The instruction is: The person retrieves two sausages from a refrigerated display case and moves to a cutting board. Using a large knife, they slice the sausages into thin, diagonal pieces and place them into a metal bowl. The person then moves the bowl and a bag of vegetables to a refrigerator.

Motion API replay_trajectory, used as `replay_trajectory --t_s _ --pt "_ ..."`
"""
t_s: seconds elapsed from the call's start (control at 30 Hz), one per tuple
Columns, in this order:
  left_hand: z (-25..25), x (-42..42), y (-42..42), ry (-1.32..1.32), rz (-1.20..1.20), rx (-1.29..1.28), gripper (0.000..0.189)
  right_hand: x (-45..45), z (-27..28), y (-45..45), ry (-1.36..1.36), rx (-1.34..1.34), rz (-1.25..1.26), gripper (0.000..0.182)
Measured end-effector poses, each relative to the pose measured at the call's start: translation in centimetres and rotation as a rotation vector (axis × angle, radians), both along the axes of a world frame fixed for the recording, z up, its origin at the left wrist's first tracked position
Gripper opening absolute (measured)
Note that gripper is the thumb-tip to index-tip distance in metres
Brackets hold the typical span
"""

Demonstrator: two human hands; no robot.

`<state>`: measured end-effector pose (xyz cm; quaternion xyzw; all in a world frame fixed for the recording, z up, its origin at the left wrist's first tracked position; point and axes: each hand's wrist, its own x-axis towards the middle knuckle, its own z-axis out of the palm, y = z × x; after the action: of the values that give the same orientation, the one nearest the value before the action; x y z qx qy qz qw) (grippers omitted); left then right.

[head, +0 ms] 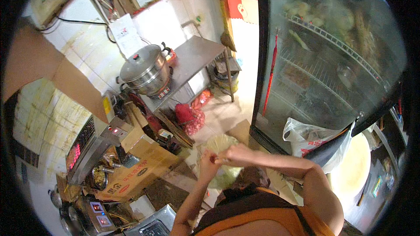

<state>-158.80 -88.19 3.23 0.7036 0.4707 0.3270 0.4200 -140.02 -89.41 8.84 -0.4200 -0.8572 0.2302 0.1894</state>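
A translucent plastic bag (226, 177) with pale green contents hangs or stands close in front of my body. My left hand (208, 162) has its fingers closed at the upper part of this bag. Right beside it, my right hand (235, 154) pinches at the same spot, its fingertips meeting those of the left. A small dark red bit shows between the fingers, too small to name. The bag's gathered plastic spreads out beyond both hands, and the hands hide the exact place of the grip.
A lidded steel steamer pot (147, 68) stands on a metal table (200, 50). Below are red mesh sacks (193, 121). On the left glows a grill (77, 154), near a printed cardboard box (131, 173). A glass-door fridge (315, 59) rises on the right, beside a round pale board (352, 164).
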Motion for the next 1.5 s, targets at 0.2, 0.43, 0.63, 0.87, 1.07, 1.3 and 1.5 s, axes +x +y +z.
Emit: replay_trajectory --t_s 0.2,0.43,0.63,0.87,1.07,1.3,1.5 --pt "-2.3 -0.7 12.7 0.095 -0.015 -0.024 0.020 9.3 5.2 14.6 -0.987 0.107 -0.490 0.061" --pt "-3.0 0.2 23.9 -0.006 -0.114 -0.180 0.031 18.6 6.6 23.7 -1.732 0.168 -0.449 0.046" --pt "-3.4 2.7 32.2 -0.230 -0.159 -0.427 0.029 19.5 3.6 27.3 -1.662 0.205 -0.730 0.028" --pt "-7.8 3.8 37.5 -0.135 -0.272 -0.584 0.031 14.2 2.7 26.8 -1.546 0.032 -0.964 0.027" --pt "-14.2 2.4 37.5 -0.085 -0.220 -0.984 0.023 -1.1 3.3 12.9 -0.915 0.203 -0.805 0.033" --pt "-32.5 3.7 29.9 -0.019 -0.149 -1.400 0.020 -16.7 -0.9 -2.0 0.185 -0.908 -1.862 0.051" --pt "-38.4 12.6 23.2 0.313 0.074 -1.551 0.011 -22.7 -6.8 -8.9 0.974 0.006 -2.605 0.017"
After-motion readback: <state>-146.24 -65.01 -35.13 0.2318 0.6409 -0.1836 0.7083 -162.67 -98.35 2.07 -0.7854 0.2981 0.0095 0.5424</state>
